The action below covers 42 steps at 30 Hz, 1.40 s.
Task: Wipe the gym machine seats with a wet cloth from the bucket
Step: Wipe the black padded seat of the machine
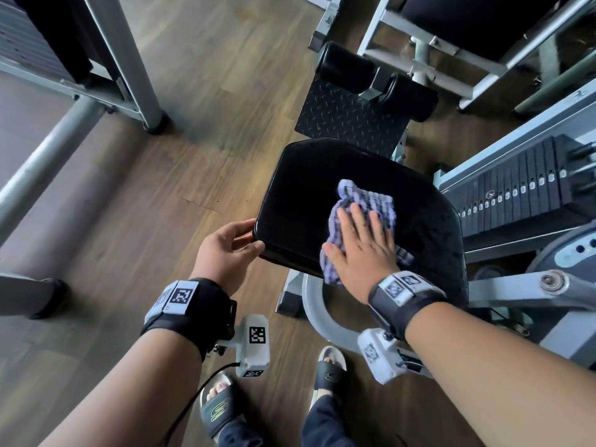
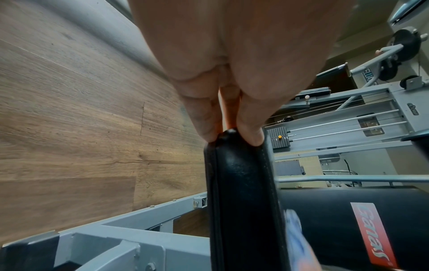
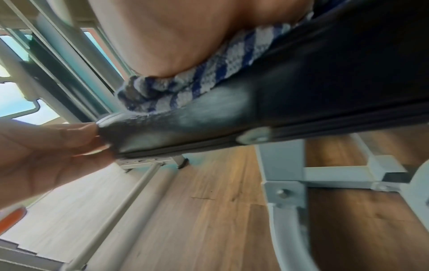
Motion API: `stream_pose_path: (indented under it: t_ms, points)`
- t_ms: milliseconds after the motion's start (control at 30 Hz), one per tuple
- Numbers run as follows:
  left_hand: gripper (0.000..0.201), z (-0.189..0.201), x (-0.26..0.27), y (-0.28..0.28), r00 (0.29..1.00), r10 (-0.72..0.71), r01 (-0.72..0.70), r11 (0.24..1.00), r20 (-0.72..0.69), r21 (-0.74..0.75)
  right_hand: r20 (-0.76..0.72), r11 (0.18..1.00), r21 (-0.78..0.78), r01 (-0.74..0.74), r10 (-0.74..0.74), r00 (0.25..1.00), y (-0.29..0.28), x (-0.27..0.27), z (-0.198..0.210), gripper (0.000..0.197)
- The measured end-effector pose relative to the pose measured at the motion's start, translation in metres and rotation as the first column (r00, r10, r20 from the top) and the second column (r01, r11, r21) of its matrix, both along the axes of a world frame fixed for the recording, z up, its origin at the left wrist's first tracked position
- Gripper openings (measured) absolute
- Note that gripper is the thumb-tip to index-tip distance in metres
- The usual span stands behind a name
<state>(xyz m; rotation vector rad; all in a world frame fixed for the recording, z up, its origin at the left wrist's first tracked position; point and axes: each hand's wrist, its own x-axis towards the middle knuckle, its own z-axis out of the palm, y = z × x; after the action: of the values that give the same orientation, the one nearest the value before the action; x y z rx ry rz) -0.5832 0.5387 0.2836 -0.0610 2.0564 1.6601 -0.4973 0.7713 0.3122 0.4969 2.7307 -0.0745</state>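
**Operator:** Head view gives me the right hand (image 1: pixel 361 250) flat on the checked cloth (image 1: pixel 367 201), fingers straight, pressing it onto the black seat (image 1: pixel 306 195) toward its near right edge. A fold of cloth hangs over the near edge.

**Partner:** And the other hand?

**Operator:** My left hand (image 1: pixel 225 250) pinches the seat's near left corner, thumb on top, fingers curled under, steadying the pad.

**Partner:** How will the cloth handle?

**Operator:** Light, limp, likely to bunch under the palm, so I'd keep a broad flat press rather than a pinch. The vinyl looks smooth and padded; damp, it may be slippery. Right wrist view is blurred, so the pale sheen on the seat's edge might be moisture or glare. No bucket in view.
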Motion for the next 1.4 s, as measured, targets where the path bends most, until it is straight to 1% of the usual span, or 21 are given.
stream_pose_path:
  t_ms: [67, 167, 300, 400, 467, 533, 567, 600, 667, 700, 767, 833, 900, 1000, 1033, 1100, 1167, 1233, 1300, 1367, 1400]
  points:
    - [0.036, 0.002, 0.000, 0.001, 1.000, -0.007, 0.007, 1.000, -0.007, -0.019, 0.032, 1.000, 0.009, 0.007, -0.007, 0.999, 0.014, 0.018, 0.003, 0.071]
    - [0.035, 0.004, 0.000, -0.001, 1.000, -0.020, 0.019, 0.999, -0.016, -0.037, 0.039, 1.000, 0.002, -0.010, 0.010, 0.999, 0.008, 0.021, 0.005, 0.073]
    - [0.032, 0.009, -0.002, -0.002, 0.999, -0.036, 0.035, 0.998, -0.013, -0.056, 0.010, 0.984, -0.021, -0.178, 0.178, 0.984, -0.029, -0.007, 0.003, 0.080]
    - [0.031, 0.014, -0.003, -0.001, 0.999, -0.031, 0.032, 0.998, 0.016, -0.056, -0.010, 0.972, -0.021, -0.236, 0.236, 0.972, -0.050, -0.023, 0.000, 0.084]
    - [0.031, 0.017, -0.005, 0.001, 0.998, -0.060, 0.057, 0.991, -0.021, -0.124, -0.014, 0.965, -0.015, -0.260, 0.260, 0.966, -0.050, -0.023, -0.001, 0.084]
    - [0.035, 0.021, -0.008, 0.003, 0.984, -0.138, 0.107, 0.962, -0.111, -0.249, -0.022, 0.959, -0.029, -0.281, 0.280, 0.960, -0.039, -0.013, -0.002, 0.083]
    - [0.040, 0.024, -0.009, 0.006, 0.968, -0.193, 0.134, 0.938, -0.160, -0.321, -0.037, 0.962, -0.036, -0.272, 0.271, 0.962, -0.031, -0.002, -0.003, 0.083]
    - [0.048, 0.027, -0.009, 0.009, 0.942, -0.258, 0.160, 0.907, -0.213, -0.390, -0.059, 0.967, -0.034, -0.252, 0.249, 0.967, -0.021, 0.011, -0.005, 0.082]
    - [0.062, 0.035, -0.007, 0.020, 0.866, -0.389, 0.209, 0.853, -0.314, -0.479, -0.097, 0.983, -0.002, -0.182, 0.181, 0.979, 0.001, 0.046, -0.007, 0.080]
    - [0.065, 0.040, -0.005, 0.029, 0.825, -0.447, 0.240, 0.830, -0.345, -0.503, -0.095, 0.991, 0.012, -0.132, 0.133, 0.987, 0.015, 0.065, -0.007, 0.078]
    - [0.063, 0.048, 0.002, 0.050, 0.734, -0.576, 0.313, 0.758, -0.360, -0.573, -0.067, 1.000, 0.018, 0.005, -0.004, 0.998, 0.045, 0.102, -0.005, 0.077]
    - [0.058, 0.054, 0.012, 0.078, 0.635, -0.699, 0.382, 0.654, -0.329, -0.653, -0.036, 0.989, 0.025, 0.149, -0.148, 0.988, 0.072, 0.128, 0.000, 0.077]
    - [0.057, 0.058, 0.026, 0.107, 0.554, -0.792, 0.450, 0.544, -0.256, -0.709, -0.025, 0.970, -0.014, 0.243, -0.243, 0.970, 0.091, 0.141, 0.003, 0.084]
    - [0.060, 0.060, 0.045, 0.148, 0.463, -0.870, 0.506, 0.418, -0.170, -0.755, -0.036, 0.953, -0.106, 0.283, -0.289, 0.957, 0.100, 0.142, 0.006, 0.089]
    - [0.061, 0.060, 0.049, 0.160, 0.451, -0.880, 0.513, 0.394, -0.151, -0.763, -0.042, 0.954, -0.111, 0.277, -0.283, 0.958, 0.100, 0.142, 0.008, 0.087]
    - [0.062, 0.056, 0.052, 0.183, 0.456, -0.882, 0.505, 0.369, -0.122, -0.780, -0.061, 0.946, -0.151, 0.287, -0.299, 0.952, 0.100, 0.141, 0.007, 0.083]
    - [0.066, 0.050, 0.054, 0.202, 0.470, -0.876, 0.470, 0.349, -0.104, -0.811, -0.104, 0.906, -0.243, 0.346, -0.379, 0.920, 0.106, 0.138, 0.005, 0.076]
    - [0.070, 0.043, 0.056, 0.216, 0.478, -0.875, 0.425, 0.314, -0.085, -0.849, -0.131, 0.832, -0.332, 0.444, -0.507, 0.852, 0.117, 0.129, 0.002, 0.073]
    - [0.072, 0.036, 0.060, 0.224, 0.480, -0.874, 0.378, 0.282, -0.074, -0.882, -0.141, 0.736, -0.408, 0.540, -0.635, 0.760, 0.128, 0.120, -0.001, 0.077]
    - [0.073, 0.030, 0.065, 0.228, 0.482, -0.874, 0.341, 0.254, -0.064, -0.905, -0.161, 0.663, -0.466, 0.586, -0.715, 0.680, 0.130, 0.119, -0.003, 0.080]
    - [0.073, 0.028, 0.066, 0.228, 0.484, -0.873, 0.324, 0.247, -0.064, -0.913, -0.176, 0.644, -0.491, 0.587, -0.733, 0.657, 0.127, 0.123, -0.005, 0.081]
